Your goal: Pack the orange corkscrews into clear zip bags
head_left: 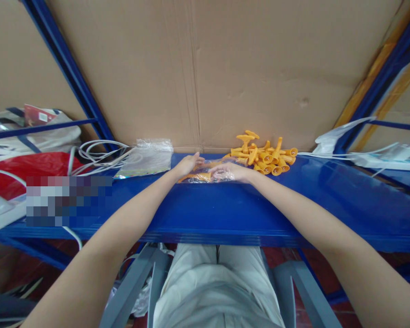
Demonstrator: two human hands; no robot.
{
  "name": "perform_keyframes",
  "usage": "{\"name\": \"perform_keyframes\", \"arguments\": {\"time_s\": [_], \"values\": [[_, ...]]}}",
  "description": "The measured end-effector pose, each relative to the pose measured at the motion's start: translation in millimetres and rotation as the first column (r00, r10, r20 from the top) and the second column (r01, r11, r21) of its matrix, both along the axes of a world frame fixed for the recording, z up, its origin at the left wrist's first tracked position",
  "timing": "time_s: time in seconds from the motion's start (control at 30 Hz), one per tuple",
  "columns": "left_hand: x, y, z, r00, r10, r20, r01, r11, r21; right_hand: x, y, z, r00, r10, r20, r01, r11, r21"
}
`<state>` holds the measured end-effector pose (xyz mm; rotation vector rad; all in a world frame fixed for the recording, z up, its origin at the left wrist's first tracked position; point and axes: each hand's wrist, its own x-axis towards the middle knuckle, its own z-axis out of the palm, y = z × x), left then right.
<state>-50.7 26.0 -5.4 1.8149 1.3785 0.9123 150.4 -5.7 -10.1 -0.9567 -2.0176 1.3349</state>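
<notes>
A small clear plastic bag (205, 175) with orange parts inside lies on the blue shelf (225, 205) between my hands. My left hand (187, 164) rests on the bag's left end, fingers closed over its edge. My right hand (229, 172) presses on the bag's right side, fingers curled on the plastic. Just right of my hands, against the cardboard wall, is a heap of several orange plastic T-shaped parts (264, 155).
A stack of empty clear bags (146, 157) lies left of my hands, next to white cables (95, 155). A red bag (30, 166) and white bags sit at far left. More white plastic and cables (362, 152) lie at right. Cardboard (205, 68) backs the shelf.
</notes>
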Motion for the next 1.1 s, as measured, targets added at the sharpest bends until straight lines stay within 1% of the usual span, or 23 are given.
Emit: {"name": "perform_keyframes", "arguments": {"time_s": [0.07,0.17,0.27,0.37,0.5,0.53,0.57,0.6,0.63,0.67,0.73,0.77,0.8,0.83,0.87,0.97,1.03,1.1], "values": [[-2,1,-1.8,0.998,0.003,-0.063,0.002,0.996,0.084,0,-2,0.8,1.0,0.025,0.008,-0.025,1.0,0.005],[-2,2,-3.3,0.987,-0.052,-0.154,0.078,0.983,0.167,-2,-2,0.6,0.999,0.048,0.017,-0.048,0.999,0.019],[-1,2,-4.0,0.958,-0.114,-0.264,0.159,0.975,0.155,-5,1,-2.1,0.998,0.041,0.049,-0.044,0.997,0.067],[0,4,-4.1,0.922,-0.139,-0.361,0.2,0.97,0.136,-8,3,-5.1,0.997,0.011,0.079,-0.022,0.99,0.14],[-3,6,-2.9,0.899,-0.137,-0.417,0.209,0.969,0.133,-9,1,-5.1,0.995,0.086,0.044,-0.089,0.992,0.085],[-4,5,-2.5,0.896,-0.134,-0.424,0.208,0.969,0.134,-8,0,-4.7,0.997,0.077,0.032,-0.079,0.994,0.077],[-5,5,-2.1,0.894,-0.13,-0.428,0.205,0.969,0.135,-8,1,-4.6,0.999,0.036,0.025,-0.038,0.996,0.078],[-6,5,-1.8,0.894,-0.123,-0.432,0.2,0.97,0.137,-8,2,-4.9,0.999,-0.034,0.023,0.032,0.996,0.083],[-6,4,-1.6,0.893,-0.114,-0.435,0.192,0.971,0.139,-8,3,-5.5,0.992,-0.125,0.025,0.122,0.988,0.093],[-6,4,-1.6,0.893,-0.106,-0.437,0.185,0.972,0.143,-8,6,-6.6,0.974,-0.226,0.03,0.222,0.969,0.11],[-6,4,-1.9,0.894,-0.097,-0.438,0.176,0.974,0.144,-7,13,-9.8,0.911,-0.41,0.04,0.399,0.903,0.159],[-5,4,-2.2,0.893,-0.093,-0.44,0.172,0.974,0.144,-7,16,-11.6,0.88,-0.473,0.043,0.457,0.868,0.193],[-5,4,-2.6,0.892,-0.088,-0.444,0.168,0.975,0.143,-7,20,-13.5,0.858,-0.512,0.049,0.488,0.841,0.234],[-4,4,-3.1,0.888,-0.082,-0.452,0.163,0.976,0.145,-6,23,-15.2,0.849,-0.526,0.059,0.491,0.824,0.282],[-4,4,-3.5,0.884,-0.073,-0.463,0.158,0.976,0.149,-6,25,-16.7,0.854,-0.516,0.073,0.466,0.819,0.333],[-2,5,-4.4,0.864,-0.05,-0.502,0.158,0.972,0.175,-5,28,-19.5,0.907,-0.393,0.151,0.286,0.837,0.466],[-1,5,-4.7,0.857,-0.048,-0.513,0.167,0.968,0.188,-5,27,-19.8,0.926,-0.317,0.206,0.181,0.85,0.495],[-1,5,-5.0,0.853,-0.053,-0.519,0.172,0.968,0.185,-5,25,-18.7,0.931,-0.263,0.254,0.11,0.864,0.491]]}}
